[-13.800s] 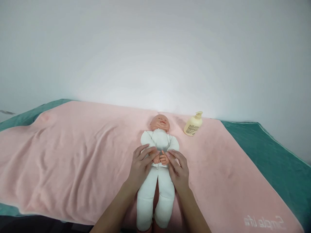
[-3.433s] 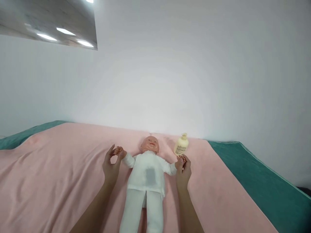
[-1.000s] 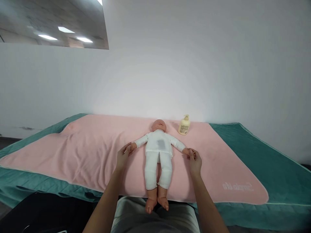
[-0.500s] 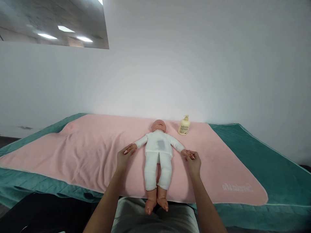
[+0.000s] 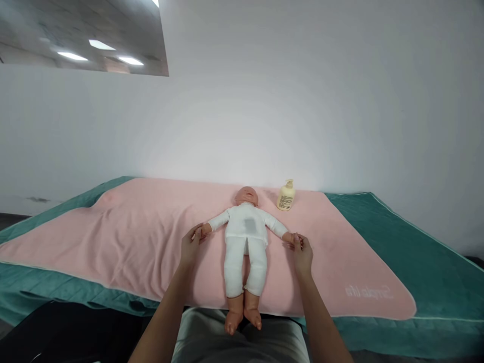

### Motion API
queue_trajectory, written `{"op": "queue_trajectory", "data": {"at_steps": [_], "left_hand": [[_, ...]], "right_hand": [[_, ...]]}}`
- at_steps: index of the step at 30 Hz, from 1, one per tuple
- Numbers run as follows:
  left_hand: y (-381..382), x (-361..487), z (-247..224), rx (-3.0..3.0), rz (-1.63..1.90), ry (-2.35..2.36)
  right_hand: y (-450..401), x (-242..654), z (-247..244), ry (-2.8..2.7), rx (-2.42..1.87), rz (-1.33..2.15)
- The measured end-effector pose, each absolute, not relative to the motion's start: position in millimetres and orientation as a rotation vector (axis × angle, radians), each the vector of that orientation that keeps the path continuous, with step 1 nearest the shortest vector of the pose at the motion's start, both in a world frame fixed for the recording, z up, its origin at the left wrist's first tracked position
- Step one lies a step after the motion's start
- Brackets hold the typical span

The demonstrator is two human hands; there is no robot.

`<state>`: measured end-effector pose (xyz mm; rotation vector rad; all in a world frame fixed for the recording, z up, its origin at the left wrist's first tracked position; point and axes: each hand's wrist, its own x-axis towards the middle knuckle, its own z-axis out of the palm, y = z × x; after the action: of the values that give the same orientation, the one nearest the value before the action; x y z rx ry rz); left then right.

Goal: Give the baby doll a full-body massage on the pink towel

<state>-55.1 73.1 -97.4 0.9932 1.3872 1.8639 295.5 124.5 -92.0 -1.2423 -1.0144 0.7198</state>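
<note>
A baby doll point(image 5: 246, 223) in a white cloth suit lies on its back on a pink blanket point(image 5: 151, 242). Its head points to the wall, its arms are spread, and its bare feet hang past the front edge near my lap. My left hand point(image 5: 191, 243) is closed around the doll's hand on the left. On the other side, my right hand point(image 5: 303, 252) pinches the doll's other hand between thumb and fingers. A grey patch marks the chest of the suit.
A pale yellow pump bottle point(image 5: 286, 196) stands upright on the blanket, right of the doll's head. Under the blanket lies a green cover point(image 5: 401, 237). A white wall point(image 5: 264, 101) rises behind. A dark object point(image 5: 71, 333) sits at the lower left.
My fingers have shifted on both of the doll's hands, with the right thumb now laid over its hand. The doll's body and the bottle stay in place.
</note>
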Motion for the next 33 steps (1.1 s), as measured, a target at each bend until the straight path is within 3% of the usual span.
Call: {"op": "queue_trajectory", "data": {"at_steps": [33], "left_hand": [[67.0, -53.4, -91.6, 1.007, 1.830, 1.393]], "right_hand": [[122.4, 295.7, -93.4, -1.002, -1.205, 0.720]]}}
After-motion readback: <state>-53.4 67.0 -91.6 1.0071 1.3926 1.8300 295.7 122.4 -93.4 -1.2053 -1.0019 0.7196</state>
